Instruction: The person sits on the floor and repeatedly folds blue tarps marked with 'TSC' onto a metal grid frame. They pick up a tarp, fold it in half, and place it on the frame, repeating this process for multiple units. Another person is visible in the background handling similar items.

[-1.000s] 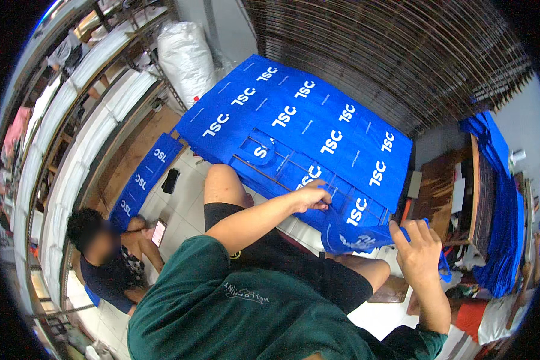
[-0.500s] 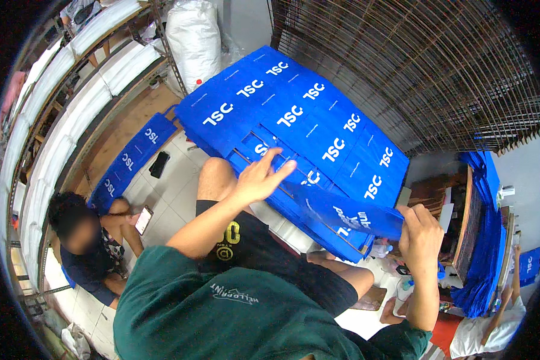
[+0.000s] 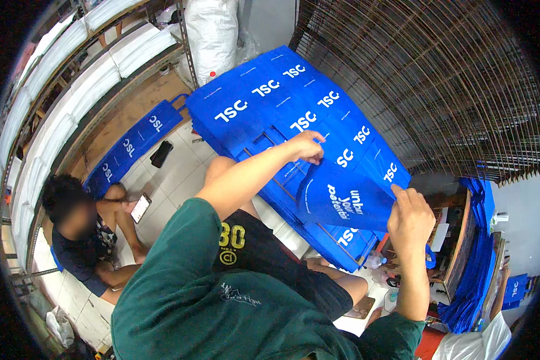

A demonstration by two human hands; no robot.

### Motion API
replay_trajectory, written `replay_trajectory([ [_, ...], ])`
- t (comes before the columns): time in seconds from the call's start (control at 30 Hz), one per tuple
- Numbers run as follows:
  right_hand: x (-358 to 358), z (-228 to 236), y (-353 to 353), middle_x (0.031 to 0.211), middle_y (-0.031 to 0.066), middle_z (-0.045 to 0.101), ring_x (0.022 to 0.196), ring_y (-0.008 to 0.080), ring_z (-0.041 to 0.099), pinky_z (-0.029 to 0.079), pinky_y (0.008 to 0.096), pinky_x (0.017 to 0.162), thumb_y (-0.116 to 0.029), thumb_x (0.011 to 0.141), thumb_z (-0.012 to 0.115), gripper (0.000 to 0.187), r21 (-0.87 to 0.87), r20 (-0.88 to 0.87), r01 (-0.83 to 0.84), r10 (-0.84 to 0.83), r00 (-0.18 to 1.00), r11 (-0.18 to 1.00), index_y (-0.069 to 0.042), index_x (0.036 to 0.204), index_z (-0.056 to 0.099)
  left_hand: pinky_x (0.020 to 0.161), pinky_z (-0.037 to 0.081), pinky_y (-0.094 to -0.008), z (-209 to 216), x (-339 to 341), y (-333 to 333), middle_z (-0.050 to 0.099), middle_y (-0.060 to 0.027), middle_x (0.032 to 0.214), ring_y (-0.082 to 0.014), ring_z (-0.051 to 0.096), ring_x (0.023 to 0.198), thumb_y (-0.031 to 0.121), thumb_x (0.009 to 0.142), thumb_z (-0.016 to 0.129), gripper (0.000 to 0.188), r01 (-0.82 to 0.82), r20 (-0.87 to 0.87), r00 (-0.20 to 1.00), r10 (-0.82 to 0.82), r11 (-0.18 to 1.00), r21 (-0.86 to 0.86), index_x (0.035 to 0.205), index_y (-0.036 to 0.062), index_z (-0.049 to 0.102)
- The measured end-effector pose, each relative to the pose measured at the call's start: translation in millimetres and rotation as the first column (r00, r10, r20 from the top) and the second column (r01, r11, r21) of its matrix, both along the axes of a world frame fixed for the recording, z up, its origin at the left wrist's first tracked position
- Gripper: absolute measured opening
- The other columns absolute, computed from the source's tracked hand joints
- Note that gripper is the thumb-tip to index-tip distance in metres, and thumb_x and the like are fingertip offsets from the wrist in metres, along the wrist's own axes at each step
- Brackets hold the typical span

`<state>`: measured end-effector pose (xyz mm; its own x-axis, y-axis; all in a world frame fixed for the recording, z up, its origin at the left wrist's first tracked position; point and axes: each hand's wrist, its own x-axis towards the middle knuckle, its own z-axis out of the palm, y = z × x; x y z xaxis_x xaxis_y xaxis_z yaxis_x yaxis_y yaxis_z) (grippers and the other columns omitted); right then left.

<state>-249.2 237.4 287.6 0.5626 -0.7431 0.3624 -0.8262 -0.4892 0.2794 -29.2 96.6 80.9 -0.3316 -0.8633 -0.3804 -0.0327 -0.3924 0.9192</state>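
A flat blue fabric bag [image 3: 366, 201] with white print hangs tilted between my two hands, above a wide layered stack of similar blue bags [image 3: 264, 108]. My right hand [image 3: 411, 216] pinches its right edge between thumb and fingers. At its upper left corner, my left hand [image 3: 309, 147] has its fingers curled closed on the fabric, the index finger partly stretched. The held bag hides part of the stack's near side. Dark fabric handles lie across the stack just below my left forearm.
On the left a person [image 3: 81, 240] sits holding a phone [image 3: 141, 207]; another phone [image 3: 161, 154] lies on the tiles beside a row of blue bags [image 3: 129, 147]. Shelves [image 3: 72, 114] hold white stacks. A wire rack [image 3: 426, 78] leans behind; more blue bags [image 3: 477, 252] hang right.
My left hand, spread open before, has moved right and closed at the bag's upper left corner. The bag has turned and spread so more print shows. The view has shifted slightly.
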Motion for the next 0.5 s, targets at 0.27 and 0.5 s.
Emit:
replay_trajectory([
  [0.27,3,7,-27,0.075,0.0067,0.056,0.069,0.0262,0.055,0.046,0.0378,0.059,-0.002,0.066,0.058,0.028,-0.009,0.037,0.034,-0.034,0.999,0.999,-0.01,0.093,0.063,0.054,0.052,-0.0278,22,20,-24,0.063,-0.0128,0.078,-0.0178,0.061,0.059,0.022,0.08,0.062,0.031,0.246,0.132,0.954,-0.271,0.953,0.178,0.104,0.0021,0.058],
  [0.5,12,-11,-43,0.097,0.0075,0.062,0.086,0.0283,0.061,0.05,0.0381,0.068,0.0,0.07,0.056,0.031,0.035,0.245,0.171,-0.174,0.954,0.985,-0.011,0.098,0.064,0.059,0.053,-0.0268,35,55,-44,0.063,-0.0082,0.078,-0.0162,0.063,0.066,0.006,0.079,0.062,0.027,-0.309,-0.175,0.948,0.267,0.904,-0.294,0.105,0.0005,0.058],
])
